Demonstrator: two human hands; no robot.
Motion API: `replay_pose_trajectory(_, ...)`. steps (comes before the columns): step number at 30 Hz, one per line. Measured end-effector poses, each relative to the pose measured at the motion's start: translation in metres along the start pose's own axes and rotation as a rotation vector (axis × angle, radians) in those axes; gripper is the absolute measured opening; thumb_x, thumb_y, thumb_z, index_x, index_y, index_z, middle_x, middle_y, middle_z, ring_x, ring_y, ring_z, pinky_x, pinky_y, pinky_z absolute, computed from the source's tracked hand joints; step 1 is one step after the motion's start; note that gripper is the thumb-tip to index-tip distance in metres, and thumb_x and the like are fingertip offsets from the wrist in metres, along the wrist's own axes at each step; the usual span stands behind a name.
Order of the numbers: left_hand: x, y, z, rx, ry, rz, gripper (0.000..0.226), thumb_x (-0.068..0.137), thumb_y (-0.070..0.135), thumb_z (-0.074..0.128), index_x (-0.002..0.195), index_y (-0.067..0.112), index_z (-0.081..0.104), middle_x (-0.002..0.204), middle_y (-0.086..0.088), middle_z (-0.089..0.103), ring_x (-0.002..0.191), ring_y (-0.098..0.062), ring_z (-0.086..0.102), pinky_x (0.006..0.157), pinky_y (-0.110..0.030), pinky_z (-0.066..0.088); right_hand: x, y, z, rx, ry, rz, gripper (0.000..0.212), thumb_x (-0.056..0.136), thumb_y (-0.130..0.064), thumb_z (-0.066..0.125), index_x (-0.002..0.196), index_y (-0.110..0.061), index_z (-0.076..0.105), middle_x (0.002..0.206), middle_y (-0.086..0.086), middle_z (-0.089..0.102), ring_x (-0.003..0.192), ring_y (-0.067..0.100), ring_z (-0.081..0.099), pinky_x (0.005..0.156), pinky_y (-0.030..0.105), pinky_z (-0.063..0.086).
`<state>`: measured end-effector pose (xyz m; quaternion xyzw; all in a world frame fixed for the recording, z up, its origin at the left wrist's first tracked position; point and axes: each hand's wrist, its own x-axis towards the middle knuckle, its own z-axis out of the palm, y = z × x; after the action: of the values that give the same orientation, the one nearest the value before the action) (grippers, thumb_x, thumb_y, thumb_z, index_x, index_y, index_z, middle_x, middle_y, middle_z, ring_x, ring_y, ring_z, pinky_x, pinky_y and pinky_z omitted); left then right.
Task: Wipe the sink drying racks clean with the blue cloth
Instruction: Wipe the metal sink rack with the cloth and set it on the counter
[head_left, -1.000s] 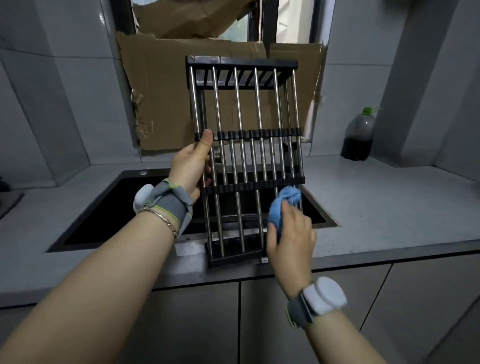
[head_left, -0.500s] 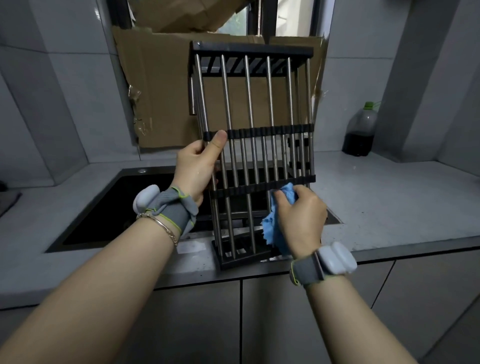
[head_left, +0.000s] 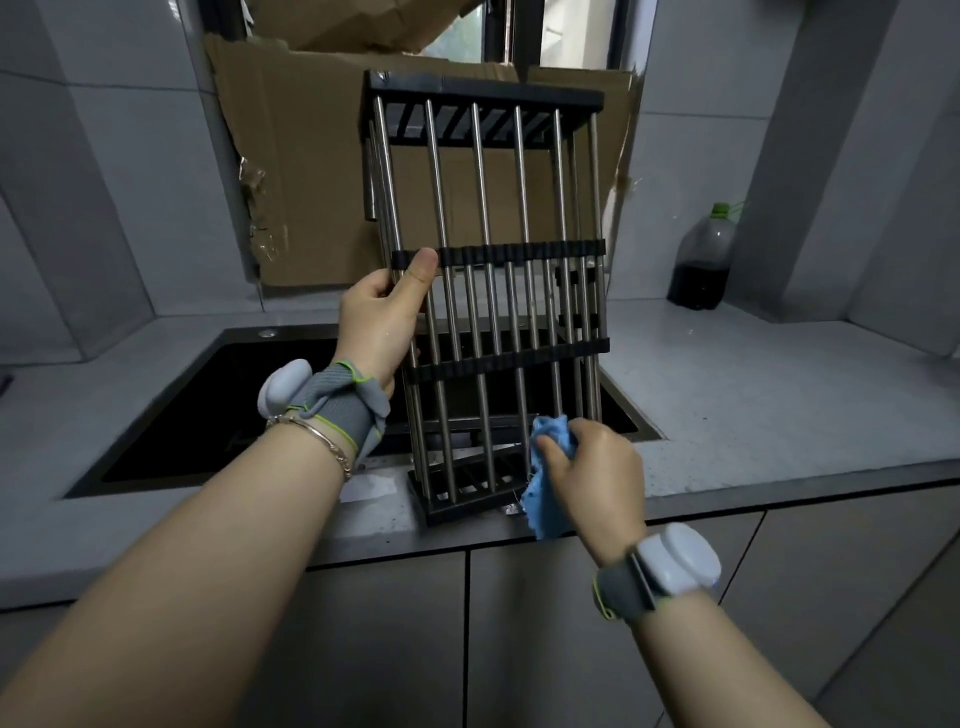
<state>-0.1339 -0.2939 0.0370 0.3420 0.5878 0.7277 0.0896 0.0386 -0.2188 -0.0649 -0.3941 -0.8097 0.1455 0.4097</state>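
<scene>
A drying rack (head_left: 485, 208) of steel bars with black end pieces and cross strips stands upright, its lower end resting on the counter's front edge. A second layer of bars shows behind the front one. My left hand (head_left: 382, 322) grips the leftmost bars at mid height, thumb on a black cross strip. My right hand (head_left: 597, 478) holds the bunched blue cloth (head_left: 548, 493) against the lower right bars, near the bottom end piece. Part of the cloth hangs below my fingers.
A black sink (head_left: 218, 395) lies behind the rack, set in the grey counter (head_left: 753, 405). A plastic bottle (head_left: 701, 260) of dark liquid stands at the back right corner. Cardboard (head_left: 311, 182) covers the window behind. Grey cabinet doors (head_left: 519, 649) run below the counter.
My right hand has slid the cloth down the right-hand bars, from the lower cross strip toward the bottom end. The rack looks closer and more upright; the left grip is unchanged.
</scene>
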Motion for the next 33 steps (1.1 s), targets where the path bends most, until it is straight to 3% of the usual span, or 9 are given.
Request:
replay_pose_trajectory(5, -0.003, 0.000, -0.002, 0.003, -0.040, 0.033, 0.048, 0.079, 0.055, 0.063, 0.059, 0.022, 0.034, 0.061, -0.002, 0.037, 0.063, -0.021, 0.041, 0.060, -0.038, 0.041, 0.035, -0.027, -0.009, 0.145, 0.175, 0.073, 0.031, 0.085, -0.027, 0.063, 0.062, -0.008, 0.054, 0.059, 0.003, 0.052, 0.057, 0.019, 0.046, 0.047, 0.023, 0.028)
replay_pose_trajectory(10, -0.001, -0.003, 0.000, 0.028, -0.005, 0.070, 0.047, 0.085, 0.049, 0.061, 0.060, 0.022, 0.032, 0.057, 0.007, 0.032, 0.065, -0.019, 0.039, 0.065, -0.037, 0.039, 0.015, -0.011, 0.003, 0.153, 0.067, 0.077, 0.023, 0.086, -0.027, 0.064, 0.079, -0.005, 0.064, 0.077, 0.007, 0.063, 0.070, 0.022, 0.058, 0.062, 0.031, 0.046)
replay_pose_trajectory(15, -0.006, 0.000, 0.002, 0.017, -0.023, 0.058, 0.047, 0.086, 0.047, 0.060, 0.058, 0.022, 0.032, 0.049, 0.016, 0.037, 0.058, -0.012, 0.037, 0.065, -0.036, 0.041, -0.013, 0.012, 0.003, 0.021, -0.011, 0.052, 0.019, 0.084, -0.025, 0.066, 0.085, -0.006, 0.067, 0.082, 0.010, 0.064, 0.074, 0.025, 0.058, 0.062, 0.027, 0.036)
replay_pose_trajectory(19, -0.006, 0.003, 0.001, 0.017, -0.033, 0.058, 0.047, 0.085, 0.048, 0.061, 0.060, 0.021, 0.032, 0.059, 0.003, 0.036, 0.069, -0.019, 0.041, 0.064, -0.037, 0.040, -0.011, -0.004, -0.012, 0.309, 0.182, 0.151, 0.009, 0.083, -0.017, 0.067, 0.090, -0.014, 0.063, 0.084, 0.005, 0.064, 0.075, 0.018, 0.057, 0.062, 0.018, 0.037)
replay_pose_trajectory(24, -0.008, 0.003, 0.002, 0.032, -0.057, 0.057, 0.046, 0.085, 0.048, 0.061, 0.061, 0.021, 0.033, 0.058, 0.005, 0.033, 0.067, -0.020, 0.040, 0.063, -0.038, 0.039, -0.009, -0.037, -0.004, 0.367, 0.082, 0.129, 0.033, 0.081, -0.025, 0.069, 0.108, -0.006, 0.062, 0.100, 0.004, 0.062, 0.091, 0.017, 0.057, 0.081, 0.023, 0.043)
replay_pose_trajectory(28, -0.009, 0.004, -0.004, 0.077, -0.115, 0.064, 0.040, 0.085, 0.051, 0.059, 0.066, 0.020, 0.042, 0.061, 0.005, 0.040, 0.068, -0.019, 0.043, 0.069, -0.045, 0.046, 0.003, -0.053, 0.009, 0.347, 0.149, 0.139, 0.015, 0.085, -0.024, 0.064, 0.079, -0.013, 0.057, 0.081, 0.004, 0.060, 0.073, 0.018, 0.053, 0.064, 0.022, 0.034)
replay_pose_trajectory(30, -0.010, 0.007, -0.005, 0.074, -0.134, 0.047, 0.054, 0.079, 0.064, 0.058, 0.084, 0.011, 0.056, 0.079, -0.007, 0.058, 0.083, -0.028, 0.057, 0.085, -0.054, 0.048, 0.005, -0.052, 0.011, 0.268, 0.180, 0.116, 0.018, 0.086, -0.025, 0.062, 0.076, -0.011, 0.058, 0.075, 0.004, 0.059, 0.066, 0.019, 0.050, 0.060, 0.024, 0.032)
replay_pose_trajectory(31, -0.012, 0.009, -0.004, 0.079, -0.120, 0.031, 0.080, 0.070, 0.075, 0.057, 0.104, 0.002, 0.057, 0.105, -0.018, 0.063, 0.103, -0.035, 0.059, 0.094, -0.057, 0.046, 0.005, -0.051, 0.012, 0.228, 0.182, 0.101, 0.019, 0.087, -0.025, 0.062, 0.077, -0.010, 0.060, 0.073, 0.004, 0.058, 0.064, 0.019, 0.049, 0.059, 0.025, 0.031)
replay_pose_trajectory(33, -0.009, 0.006, -0.002, 0.087, -0.119, 0.011, 0.120, 0.053, 0.088, 0.053, 0.129, -0.005, 0.042, 0.138, -0.026, 0.042, 0.127, -0.042, 0.044, 0.101, -0.061, 0.038, 0.000, -0.044, 0.014, 0.165, 0.165, 0.090, 0.021, 0.086, -0.026, 0.062, 0.075, -0.009, 0.060, 0.067, 0.002, 0.055, 0.060, 0.019, 0.047, 0.057, 0.024, 0.031)
